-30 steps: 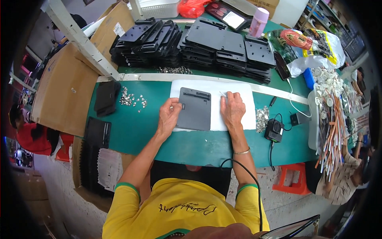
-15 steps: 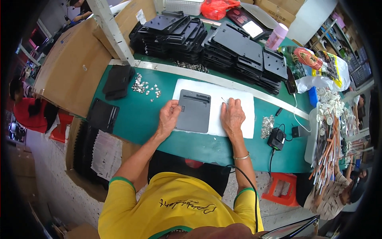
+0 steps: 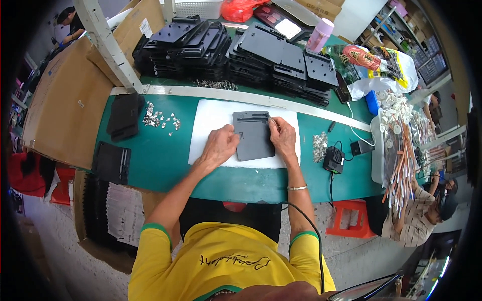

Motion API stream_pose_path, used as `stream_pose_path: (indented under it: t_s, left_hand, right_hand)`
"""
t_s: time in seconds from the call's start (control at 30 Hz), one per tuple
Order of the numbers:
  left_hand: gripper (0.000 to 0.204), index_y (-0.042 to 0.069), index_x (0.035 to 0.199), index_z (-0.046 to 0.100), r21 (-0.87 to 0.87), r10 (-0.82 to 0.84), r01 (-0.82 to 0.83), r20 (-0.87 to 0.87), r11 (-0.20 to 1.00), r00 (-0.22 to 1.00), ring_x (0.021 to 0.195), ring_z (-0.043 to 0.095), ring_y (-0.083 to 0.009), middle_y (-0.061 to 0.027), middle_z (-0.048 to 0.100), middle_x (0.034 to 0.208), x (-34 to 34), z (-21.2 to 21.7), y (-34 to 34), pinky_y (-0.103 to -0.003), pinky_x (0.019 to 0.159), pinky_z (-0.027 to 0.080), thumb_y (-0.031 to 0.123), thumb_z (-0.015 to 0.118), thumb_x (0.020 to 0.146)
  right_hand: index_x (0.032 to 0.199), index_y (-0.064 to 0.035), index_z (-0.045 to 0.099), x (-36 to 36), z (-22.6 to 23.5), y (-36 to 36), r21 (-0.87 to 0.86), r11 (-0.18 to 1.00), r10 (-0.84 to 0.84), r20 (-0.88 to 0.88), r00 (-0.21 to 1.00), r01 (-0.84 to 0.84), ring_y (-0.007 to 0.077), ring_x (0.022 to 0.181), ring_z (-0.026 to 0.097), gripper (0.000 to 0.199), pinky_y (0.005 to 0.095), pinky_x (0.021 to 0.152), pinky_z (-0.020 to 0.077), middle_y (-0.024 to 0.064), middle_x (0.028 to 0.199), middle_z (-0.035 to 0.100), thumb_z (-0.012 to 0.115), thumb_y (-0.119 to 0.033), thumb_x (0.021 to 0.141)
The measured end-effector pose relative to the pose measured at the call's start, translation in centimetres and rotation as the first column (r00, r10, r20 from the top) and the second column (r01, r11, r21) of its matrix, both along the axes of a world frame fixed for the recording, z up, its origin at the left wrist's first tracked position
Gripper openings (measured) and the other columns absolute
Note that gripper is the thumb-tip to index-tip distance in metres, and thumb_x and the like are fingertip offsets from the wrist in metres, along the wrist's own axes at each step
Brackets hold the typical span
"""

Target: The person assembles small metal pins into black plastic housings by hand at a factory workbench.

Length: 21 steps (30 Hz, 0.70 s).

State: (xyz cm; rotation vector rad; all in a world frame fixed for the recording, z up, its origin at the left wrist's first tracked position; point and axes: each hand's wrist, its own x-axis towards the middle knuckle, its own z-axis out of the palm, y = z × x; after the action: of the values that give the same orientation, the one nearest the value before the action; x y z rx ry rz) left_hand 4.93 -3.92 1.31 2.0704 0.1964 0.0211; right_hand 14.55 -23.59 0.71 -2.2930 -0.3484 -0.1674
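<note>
A dark grey plastic panel [image 3: 254, 139] with a long slot along its far end lies on a white foam sheet [image 3: 208, 118]. My left hand [image 3: 221, 143] is closed at the panel's left edge, fingers curled against it. At the panel's far right corner is my right hand [image 3: 284, 136], its fingers pinched together. A thin, light sliver shows by those fingertips, too small to name. Small metal parts [image 3: 152, 116] lie scattered left of the foam, and another pile of small metal pieces [image 3: 320, 146] sits to its right.
Stacks of black plastic panels [image 3: 188, 47] stand behind a white rail [image 3: 201, 91]. More dark panels [image 3: 124, 116] lie at the left. On the right are a black adapter [image 3: 333, 159] with cables and a bin [image 3: 377, 155] of strips. An open carton [image 3: 80, 200] stands below left.
The panel has slid right across the foam, with my left hand following. My right hand has come from the bare foam to the panel's far right corner. The whole view has shifted.
</note>
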Motion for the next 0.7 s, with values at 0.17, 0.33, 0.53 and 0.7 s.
stream_pose_path:
  t_s: [0.17,0.33,0.53,0.7]
  left_hand:
    - [0.038,0.001,0.116,0.059,0.427,-0.035,-0.11,0.317,0.897,0.948,0.074,0.065,-0.0297,-0.0154,0.06,0.095,2.0,0.7,0.9,-0.039,0.067,0.053,0.018,0.068,0.084]
    - [0.036,0.002,0.109,0.062,0.334,-0.011,-0.16,0.457,0.929,0.89,0.093,0.062,-0.0312,-0.0136,0.058,0.108,3.4,-1.1,0.6,-0.041,0.075,0.052,0.024,0.069,0.08]
    - [0.036,0.002,0.109,0.063,0.258,0.016,-0.148,0.453,0.955,0.892,0.095,0.061,-0.0296,-0.0118,0.059,0.107,3.5,-1.9,0.8,-0.04,0.079,0.051,0.022,0.068,0.08]
    - [0.035,0.001,0.109,0.063,0.265,0.014,-0.151,0.457,0.952,0.889,0.094,0.062,-0.0298,-0.0123,0.06,0.106,3.4,-1.9,1.0,-0.039,0.08,0.051,0.02,0.068,0.08]
  right_hand:
    - [0.091,-0.0051,0.069,-0.4,-0.9,0.2,0.02,0.999,-0.032,0.214,0.976,0.028,0.0184,0.057,0.06,0.017,0.0316,0.057,0.0468,0.0092,0.067,0.065,0.063,-0.021,0.088]
    - [0.093,-0.0071,0.068,-0.7,-1.2,0.5,-0.03,0.998,-0.043,0.127,0.991,0.047,0.0259,0.07,0.065,0.016,0.0364,0.066,0.0504,0.0112,0.082,0.068,0.062,-0.02,0.087]
    - [0.093,-0.0076,0.067,-1.0,-1.0,0.7,-0.072,0.993,-0.073,0.206,0.976,0.089,0.0257,0.069,0.064,0.014,0.0361,0.064,0.0491,0.0096,0.081,0.066,0.062,-0.019,0.086]
    - [0.094,-0.0083,0.067,-0.9,-1.4,0.8,-0.029,0.997,-0.058,0.245,0.968,0.067,0.0258,0.068,0.063,0.014,0.0363,0.063,0.0485,0.0092,0.08,0.065,0.062,-0.018,0.086]
